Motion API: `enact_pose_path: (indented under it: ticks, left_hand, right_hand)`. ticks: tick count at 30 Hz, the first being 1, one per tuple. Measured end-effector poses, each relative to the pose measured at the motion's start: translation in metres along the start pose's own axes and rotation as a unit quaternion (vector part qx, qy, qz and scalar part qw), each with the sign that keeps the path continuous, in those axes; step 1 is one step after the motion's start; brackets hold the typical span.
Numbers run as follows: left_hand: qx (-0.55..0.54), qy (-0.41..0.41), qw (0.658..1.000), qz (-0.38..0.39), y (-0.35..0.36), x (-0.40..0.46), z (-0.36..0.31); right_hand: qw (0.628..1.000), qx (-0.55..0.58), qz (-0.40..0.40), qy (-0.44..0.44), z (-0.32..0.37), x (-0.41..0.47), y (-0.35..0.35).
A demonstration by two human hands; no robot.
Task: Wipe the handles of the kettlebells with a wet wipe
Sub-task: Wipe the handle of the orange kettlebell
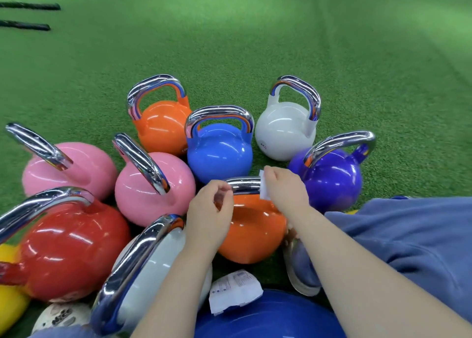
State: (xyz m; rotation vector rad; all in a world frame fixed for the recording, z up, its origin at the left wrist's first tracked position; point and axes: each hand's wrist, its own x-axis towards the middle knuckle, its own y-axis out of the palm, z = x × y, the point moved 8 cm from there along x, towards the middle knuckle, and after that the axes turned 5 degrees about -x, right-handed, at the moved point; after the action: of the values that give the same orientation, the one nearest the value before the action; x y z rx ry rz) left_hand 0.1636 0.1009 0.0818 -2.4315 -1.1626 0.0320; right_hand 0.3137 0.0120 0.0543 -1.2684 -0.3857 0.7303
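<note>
Slippage is the main risk here, judged from how the near orange kettlebell [251, 231] sits: its chrome handle [245, 184] is gripped at both ends, and a wet bar under a wet wipe offers little friction. The right hand [283, 188] is curled round the right end of that handle with the white wipe [263, 187] pinched under it, a corner sticking up past the knuckles. The left hand [210, 210] is curled at the left end of the same handle, seemingly steadying it; whether its fingers fully close round the bar I cannot tell.

A hard sideways rub could rock this kettlebell into its neighbours, since the blue one [219, 153] stands just behind it, the purple one [329, 179] just to its right and a pink one [153, 187] just to its left. Fingers could get nipped between bells if it tips.

The wipe covers only the right end, so the middle and left corner may be missed. A wipe packet [235, 290] lies in front of the orange kettlebell, near enough for a fresh sheet if this one dries.
</note>
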Motion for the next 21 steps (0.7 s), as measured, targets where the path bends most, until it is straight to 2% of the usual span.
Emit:
enact_pose_path:
  ticks: [1, 2, 4, 6, 7, 9, 10, 11, 12, 13, 14, 15, 16, 17, 18, 20, 21]
  left_hand:
    - [-0.015, 0.009, 0.999, 0.031, 0.004, -0.002, -0.004]
    - [-0.014, 0.022, 0.998, 0.063, 0.009, -0.005, -0.007]
    - [0.031, 0.031, 0.989, 0.140, 0.024, -0.009, -0.004]
    - [0.121, 0.024, 0.967, 0.222, 0.042, -0.014, 0.011]
    - [0.163, 0.023, 0.955, 0.249, 0.049, -0.017, 0.021]
    - [0.209, 0.001, 0.936, 0.284, 0.057, -0.024, 0.042]
    - [0.227, -0.021, 0.926, 0.301, 0.058, -0.028, 0.051]
    - [0.244, -0.042, 0.916, 0.317, 0.058, -0.032, 0.057]
    - [0.254, -0.055, 0.908, 0.329, 0.059, -0.036, 0.060]
    - [0.257, -0.064, 0.903, 0.338, 0.059, -0.040, 0.063]
    - [0.253, -0.070, 0.902, 0.342, 0.059, -0.043, 0.064]
    - [0.250, -0.073, 0.902, 0.343, 0.059, -0.045, 0.064]
    - [0.249, -0.073, 0.902, 0.346, 0.059, -0.046, 0.064]
    - [0.249, -0.073, 0.900, 0.350, 0.060, -0.047, 0.065]
    - [0.250, -0.073, 0.898, 0.355, 0.060, -0.048, 0.066]
    - [0.247, -0.076, 0.896, 0.361, 0.060, -0.048, 0.067]
    - [0.246, -0.079, 0.895, 0.363, 0.061, -0.048, 0.067]
  right_hand:
    - [0.998, 0.036, 0.041, 0.024, -0.014, 0.006, 0.005]
    - [0.997, 0.014, 0.064, 0.040, -0.021, 0.010, 0.007]
    - [0.998, -0.035, 0.050, -0.008, -0.001, 0.009, 0.004]
    - [0.988, -0.117, -0.070, -0.073, 0.035, 0.000, -0.013]
    - [0.983, -0.134, -0.117, -0.056, 0.045, -0.009, -0.016]
    - [0.973, -0.058, -0.221, -0.036, 0.052, -0.028, -0.027]
    - [0.970, -0.015, -0.240, -0.027, 0.049, -0.031, -0.030]
    - [0.978, 0.026, -0.208, 0.000, 0.037, -0.025, -0.029]
    - [0.990, 0.060, -0.122, 0.037, 0.024, -0.016, -0.023]
    - [0.986, 0.142, -0.060, 0.065, 0.009, -0.009, -0.015]
    - [0.966, 0.233, 0.000, 0.111, -0.012, -0.004, 0.001]
    - [0.930, 0.318, 0.073, 0.172, -0.028, -0.001, 0.017]
    - [0.877, 0.421, 0.097, 0.213, -0.038, -0.003, 0.027]
    - [0.815, 0.509, 0.103, 0.258, -0.043, -0.011, 0.032]
    - [0.780, 0.550, 0.095, 0.284, -0.047, -0.012, 0.036]
    - [0.783, 0.522, 0.129, 0.313, -0.042, -0.017, 0.037]
    - [0.809, 0.491, 0.117, 0.301, -0.041, -0.016, 0.029]
